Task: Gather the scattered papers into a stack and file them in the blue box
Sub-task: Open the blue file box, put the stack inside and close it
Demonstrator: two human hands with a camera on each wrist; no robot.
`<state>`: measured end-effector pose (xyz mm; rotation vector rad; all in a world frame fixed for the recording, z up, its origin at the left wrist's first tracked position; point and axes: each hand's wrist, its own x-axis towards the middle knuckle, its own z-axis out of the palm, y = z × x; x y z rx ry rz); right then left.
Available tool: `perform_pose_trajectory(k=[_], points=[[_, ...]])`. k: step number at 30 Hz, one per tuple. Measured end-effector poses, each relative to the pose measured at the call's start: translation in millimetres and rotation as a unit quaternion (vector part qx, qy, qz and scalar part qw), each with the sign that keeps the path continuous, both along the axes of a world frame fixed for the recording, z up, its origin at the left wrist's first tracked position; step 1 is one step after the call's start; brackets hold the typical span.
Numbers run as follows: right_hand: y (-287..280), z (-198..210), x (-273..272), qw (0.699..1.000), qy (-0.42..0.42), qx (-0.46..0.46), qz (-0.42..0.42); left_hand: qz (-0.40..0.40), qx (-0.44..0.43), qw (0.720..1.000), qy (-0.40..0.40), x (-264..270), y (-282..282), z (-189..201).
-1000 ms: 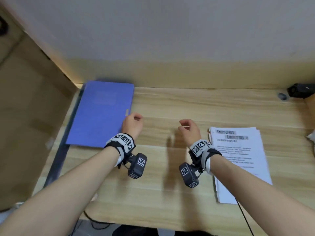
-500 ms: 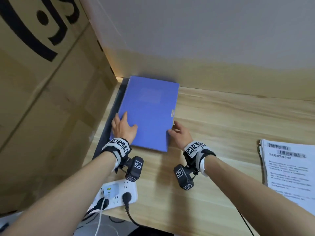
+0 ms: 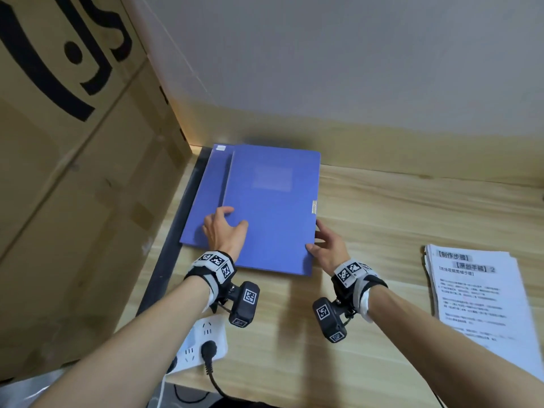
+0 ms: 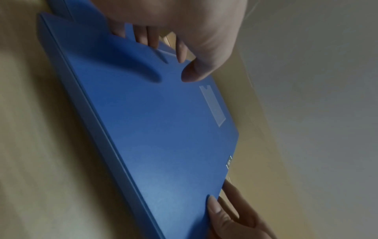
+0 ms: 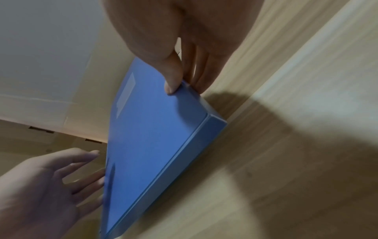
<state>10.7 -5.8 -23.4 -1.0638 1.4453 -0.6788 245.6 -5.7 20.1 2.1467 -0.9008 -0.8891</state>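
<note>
The blue box (image 3: 270,219) lies closed at the back left of the wooden desk (image 3: 382,219), its right side tipped up a little so the left spine face shows. My left hand (image 3: 223,231) holds its left edge, thumb on the top face and fingers over the spine side (image 4: 171,61). My right hand (image 3: 321,242) pinches the near right edge, thumb on top and fingers underneath (image 5: 184,88). The stack of printed white papers (image 3: 477,298) rests on the desk far to the right, apart from both hands.
A tall cardboard carton (image 3: 73,172) stands against the desk's left side. A white power strip (image 3: 203,340) with a black plug sits below the front left edge. The wall runs close behind the box.
My view swung left. Both hands went from hovering over the bare desk to the box, then took hold of its left and right edges, and its right side has tipped up.
</note>
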Motion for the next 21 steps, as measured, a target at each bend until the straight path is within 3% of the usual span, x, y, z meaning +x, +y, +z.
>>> perform_pose_trajectory(k=[7, 13, 18, 21], points=[[37.9, 13.3, -89.8, 0.999, 0.052, -0.004, -0.015, -0.058, 0.027, 0.998, 0.015, -87.8, 25.7, 0.6], [76.7, 1.8, -157.1, 0.994, 0.103, 0.022, -0.008, -0.109, 0.060, 0.992, 0.007, -157.6, 60.4, -7.7], [95.8, -1.0, -184.6, 0.991, 0.131, 0.029, -0.011, -0.180, 0.129, 0.971, -0.084, -185.6, 79.6, -14.4], [95.5, -3.3, -192.5, 0.988, 0.153, 0.028, 0.022, -0.270, 0.177, 0.934, -0.152, -194.0, 80.5, -15.5]])
